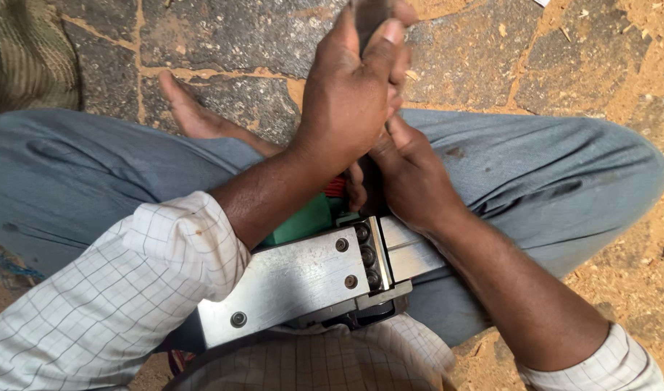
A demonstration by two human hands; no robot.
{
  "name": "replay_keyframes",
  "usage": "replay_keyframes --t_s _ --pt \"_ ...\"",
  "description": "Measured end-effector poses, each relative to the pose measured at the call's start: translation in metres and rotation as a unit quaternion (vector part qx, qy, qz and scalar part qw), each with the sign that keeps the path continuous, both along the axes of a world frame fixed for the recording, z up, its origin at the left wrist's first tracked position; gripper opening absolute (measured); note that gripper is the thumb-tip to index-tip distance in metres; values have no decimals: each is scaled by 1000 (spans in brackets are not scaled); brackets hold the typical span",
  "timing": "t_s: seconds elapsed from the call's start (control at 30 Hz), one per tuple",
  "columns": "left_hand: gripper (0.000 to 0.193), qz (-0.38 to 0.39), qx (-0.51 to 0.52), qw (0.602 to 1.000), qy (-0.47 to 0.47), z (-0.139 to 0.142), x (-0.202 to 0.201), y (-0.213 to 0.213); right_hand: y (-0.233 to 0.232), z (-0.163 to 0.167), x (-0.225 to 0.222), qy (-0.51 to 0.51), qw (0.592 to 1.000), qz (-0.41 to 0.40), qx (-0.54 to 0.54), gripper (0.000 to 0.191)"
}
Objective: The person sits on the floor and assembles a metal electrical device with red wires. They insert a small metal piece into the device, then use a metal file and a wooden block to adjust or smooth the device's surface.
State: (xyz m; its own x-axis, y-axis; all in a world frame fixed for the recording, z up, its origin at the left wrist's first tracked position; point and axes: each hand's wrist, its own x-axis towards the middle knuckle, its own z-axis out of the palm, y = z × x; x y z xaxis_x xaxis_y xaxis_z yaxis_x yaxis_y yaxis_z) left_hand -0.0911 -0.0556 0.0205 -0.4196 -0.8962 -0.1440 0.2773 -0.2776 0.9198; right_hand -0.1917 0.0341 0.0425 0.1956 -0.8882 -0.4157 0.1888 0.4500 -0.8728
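Upturned electric planer (303, 279) rests on lap; at 12 o'clock, left hand (350, 98) and right hand (411, 177) clasp a dark tool (369, 18); blade screws (363, 255) remain seated.

Upturned electric planer (303, 279), steel sole up, on lap

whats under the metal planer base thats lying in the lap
Under the upturned metal base plate a green housing and a bit of red show, resting on the grey trousers. The rest of the tool's body is covered by the plate, the left hand and the right hand.
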Motion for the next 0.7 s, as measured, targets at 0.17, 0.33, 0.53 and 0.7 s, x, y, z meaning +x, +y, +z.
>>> replay_keyframes --t_s 0.17,0.33,0.53,0.7 --pt "18 112 -61 968 -216 -27 -9 3 -10 4 5 -72 980 -6 185 30" --pt "19 115 72 948 -289 -52 -4 -5 -22 -6 7 -30 955 12 294 32" --pt "23 134 237 934 -230 -58 1 -9 -28 -22 5 -119 946 25 300 29" --pt "24 121 324 911 -226 -58 13 -9 -31 -26 8 -122 922 23 368 30"
